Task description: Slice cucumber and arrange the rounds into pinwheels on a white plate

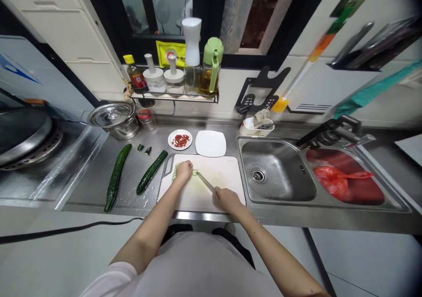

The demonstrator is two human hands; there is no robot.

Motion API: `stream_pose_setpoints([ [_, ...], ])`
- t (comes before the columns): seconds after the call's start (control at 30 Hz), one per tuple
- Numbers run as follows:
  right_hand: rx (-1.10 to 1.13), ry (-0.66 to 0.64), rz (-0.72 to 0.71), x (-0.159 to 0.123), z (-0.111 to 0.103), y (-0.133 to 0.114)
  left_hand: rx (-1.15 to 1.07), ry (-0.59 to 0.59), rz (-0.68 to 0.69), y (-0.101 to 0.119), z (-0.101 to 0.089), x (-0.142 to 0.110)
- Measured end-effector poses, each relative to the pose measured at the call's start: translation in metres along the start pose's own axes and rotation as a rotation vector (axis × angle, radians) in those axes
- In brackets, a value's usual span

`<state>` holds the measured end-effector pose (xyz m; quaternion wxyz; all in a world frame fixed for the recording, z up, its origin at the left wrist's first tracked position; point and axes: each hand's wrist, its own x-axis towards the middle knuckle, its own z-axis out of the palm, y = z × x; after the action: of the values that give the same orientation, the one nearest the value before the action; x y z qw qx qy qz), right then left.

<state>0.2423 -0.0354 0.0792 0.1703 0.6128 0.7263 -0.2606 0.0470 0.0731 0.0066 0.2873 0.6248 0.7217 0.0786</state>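
My right hand [228,200] is wrapped round the handle of a kitchen knife [206,182], whose blade points up and left over the white cutting board [227,169]. At the blade's tip is a pale round cucumber slice [194,172], close beside the fingertips of my left hand [183,170]. That hand is closed, fingers curled down; what is in them is hidden. More cucumber slices [174,174] lie on the board, partly covered by the left hand. Left of the board rest two whole-looking cucumbers, one nearer [151,172] and one farther left [117,178].
Behind the board stand a small plate of chopped red pieces [180,139] and a white plate [210,143]. Two cucumber ends [148,150] lie on the counter. A steel pot [121,128] stands back left; a sink [277,169] is right, with a red bag [332,182] in its second basin.
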Motion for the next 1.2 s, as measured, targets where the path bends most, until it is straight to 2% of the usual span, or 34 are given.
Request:
stream_pose_setpoints([
  [0.53, -0.022, -0.058, 0.014, 0.006, -0.003, -0.008, -0.027, -0.028, -0.035, -0.003, -0.001, 0.006],
  [0.87, -0.028, -0.020, -0.005, 0.012, -0.005, -0.014, -0.030, -0.029, -0.037, -0.003, 0.000, 0.007],
  [1.2, -0.030, -0.038, 0.004, 0.014, -0.007, -0.017, -0.029, -0.033, -0.033, -0.004, 0.001, 0.009],
])
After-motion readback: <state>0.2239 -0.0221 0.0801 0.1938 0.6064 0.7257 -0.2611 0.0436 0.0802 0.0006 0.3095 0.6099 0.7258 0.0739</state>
